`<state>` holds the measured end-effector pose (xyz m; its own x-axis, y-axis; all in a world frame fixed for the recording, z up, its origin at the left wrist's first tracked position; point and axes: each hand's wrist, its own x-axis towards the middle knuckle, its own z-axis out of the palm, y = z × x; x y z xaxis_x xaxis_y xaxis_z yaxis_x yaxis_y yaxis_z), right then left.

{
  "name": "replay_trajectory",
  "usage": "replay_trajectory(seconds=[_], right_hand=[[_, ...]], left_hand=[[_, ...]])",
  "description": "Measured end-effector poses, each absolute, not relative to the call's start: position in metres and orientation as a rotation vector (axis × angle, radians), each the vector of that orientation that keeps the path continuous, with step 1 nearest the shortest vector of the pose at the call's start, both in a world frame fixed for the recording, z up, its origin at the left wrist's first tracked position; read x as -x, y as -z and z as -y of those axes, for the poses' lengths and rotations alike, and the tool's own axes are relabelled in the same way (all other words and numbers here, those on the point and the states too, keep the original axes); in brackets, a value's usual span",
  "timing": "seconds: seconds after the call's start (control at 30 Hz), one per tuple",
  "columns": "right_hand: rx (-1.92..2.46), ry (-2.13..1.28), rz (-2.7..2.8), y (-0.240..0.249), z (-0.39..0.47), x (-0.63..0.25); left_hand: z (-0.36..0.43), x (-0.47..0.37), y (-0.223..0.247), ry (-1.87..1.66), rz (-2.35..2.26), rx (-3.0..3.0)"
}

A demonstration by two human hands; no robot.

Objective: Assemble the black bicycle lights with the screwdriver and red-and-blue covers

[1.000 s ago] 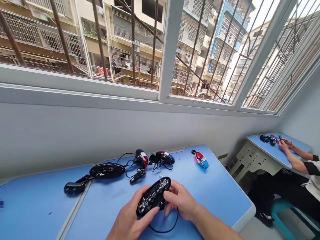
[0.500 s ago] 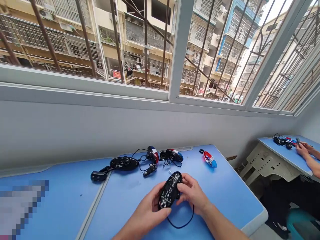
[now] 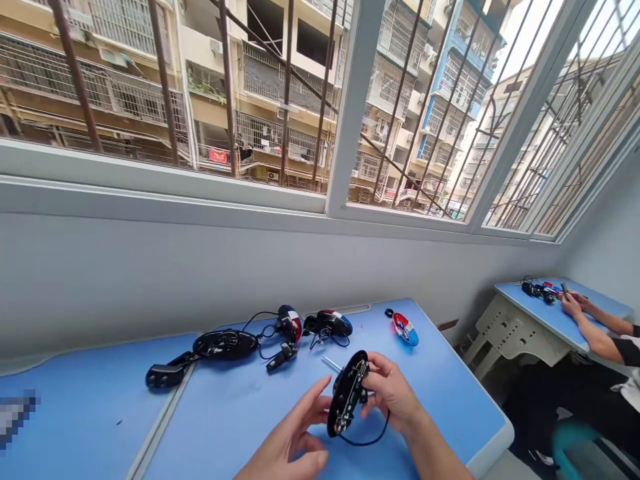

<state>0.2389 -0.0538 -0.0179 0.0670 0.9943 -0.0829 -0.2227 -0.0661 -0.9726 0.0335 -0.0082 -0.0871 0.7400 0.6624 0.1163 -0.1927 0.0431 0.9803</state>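
Observation:
My right hand (image 3: pixel 393 393) grips a black oval housing (image 3: pixel 347 393) by its right side, thumb and fingers closed on it. The housing stands tilted on edge, its exposed circuit board facing right. A thin black cable (image 3: pixel 373 440) loops from its lower end toward my right wrist. My left hand (image 3: pixel 300 433) is open beside the housing's left edge, thumb and fingers apart; whether a fingertip still touches is unclear. Behind the housing's upper end, a thin silver rod (image 3: pixel 331 363) shows, its other end hidden.
At the back of the blue table (image 3: pixel 250 413) lie a black oval unit with an arm (image 3: pixel 225 345), two red-white-blue units with cables (image 3: pixel 290 323) (image 3: pixel 335 323) and a red-and-blue shell (image 3: pixel 405 329). Another person's hands (image 3: pixel 575 305) work at a table on the right.
My left hand has let go of the housing and opened to the left. My right hand has turned the housing onto its edge. The view has shifted a little right and up.

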Motion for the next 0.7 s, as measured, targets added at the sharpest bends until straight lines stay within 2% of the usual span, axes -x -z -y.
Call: replay_trajectory(seconds=[0.27,0.47,0.7], right_hand=[[1.612,-1.026,1.193,-0.001,0.074,-0.314],[2.025,-0.857,1.354,-0.008,0.057,-0.350],[2.362,-0.335,1.479,-0.006,0.034,-0.332]], left_hand=[[0.008,-0.033,0.082,-0.598,-0.608,-1.335],[0.007,-0.036,0.082,-0.629,-0.641,-1.295],[0.004,-0.033,0.085,-0.611,-0.637,-1.314]])
